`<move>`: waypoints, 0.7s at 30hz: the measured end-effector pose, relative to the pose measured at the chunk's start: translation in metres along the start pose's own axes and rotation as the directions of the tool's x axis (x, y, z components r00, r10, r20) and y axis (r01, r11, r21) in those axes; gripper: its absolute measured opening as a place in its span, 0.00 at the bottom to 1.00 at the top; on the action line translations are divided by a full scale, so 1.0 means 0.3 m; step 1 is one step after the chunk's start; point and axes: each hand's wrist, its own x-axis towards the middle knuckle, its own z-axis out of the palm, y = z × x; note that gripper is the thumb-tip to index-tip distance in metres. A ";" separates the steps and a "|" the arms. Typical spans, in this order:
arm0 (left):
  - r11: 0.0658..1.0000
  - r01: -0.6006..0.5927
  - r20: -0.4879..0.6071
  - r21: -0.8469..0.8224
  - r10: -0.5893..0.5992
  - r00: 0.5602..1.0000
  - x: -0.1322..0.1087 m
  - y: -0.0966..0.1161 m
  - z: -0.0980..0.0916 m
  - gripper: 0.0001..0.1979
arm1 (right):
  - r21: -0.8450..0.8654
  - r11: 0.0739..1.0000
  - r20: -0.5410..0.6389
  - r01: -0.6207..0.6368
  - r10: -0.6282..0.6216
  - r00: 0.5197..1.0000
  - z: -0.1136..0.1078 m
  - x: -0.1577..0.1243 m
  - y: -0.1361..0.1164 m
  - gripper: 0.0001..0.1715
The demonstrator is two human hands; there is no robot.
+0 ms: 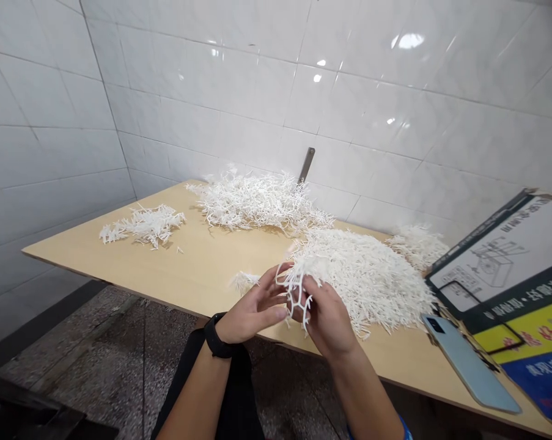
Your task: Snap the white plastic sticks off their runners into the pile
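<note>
- Overall, we look down at a light wooden desk [120, 256] set against a white tile wall [211, 79], with a speckled stone floor [106, 342] below it.
- At the desk's right end we see a printed board [500, 256] with a line diagram, and a yellow and blue panel [527, 348] beneath it.
- We find white branching sprigs on the desk in several heaps: a large heap [358, 275] right of centre, a long pile [257, 201] at the back, a smaller pile [142, 225] to the left, and a low heap [417, 247] just beside the board.
- We notice a metal strip [306, 165] upright against the wall, behind the long pile.
- We see a pale blue phone [471, 363] lying back up near the board.
- Just in front of the large heap, above the desk, the right hand [326, 318] pinches a single sprig [296, 293] between its fingers.
- We see the left hand [252, 305] open wide, its fingers [280, 275] spread and reaching to that sprig.
- We spot a loose tuft [244, 281] on the desk near the left hand.
- We see a black watch [216, 336] on the left wrist and a blue cuff [401, 431] at the right arm.
</note>
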 end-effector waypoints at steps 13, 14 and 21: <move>0.990 0.098 -0.389 0.100 -0.052 0.920 0.008 0.017 0.035 0.22 | -0.682 0.726 0.346 0.089 0.213 0.914 -0.054 -0.037 0.009 0.17; 0.985 0.100 -0.411 0.138 -0.035 0.911 0.010 0.020 0.036 0.22 | -0.675 0.734 0.320 0.071 0.205 0.925 -0.067 -0.032 0.006 0.12; 0.999 -0.036 -0.398 0.009 0.037 0.916 0.037 -0.009 0.050 0.25 | -0.492 0.865 0.119 0.101 -0.048 0.992 -0.094 0.028 -0.001 0.20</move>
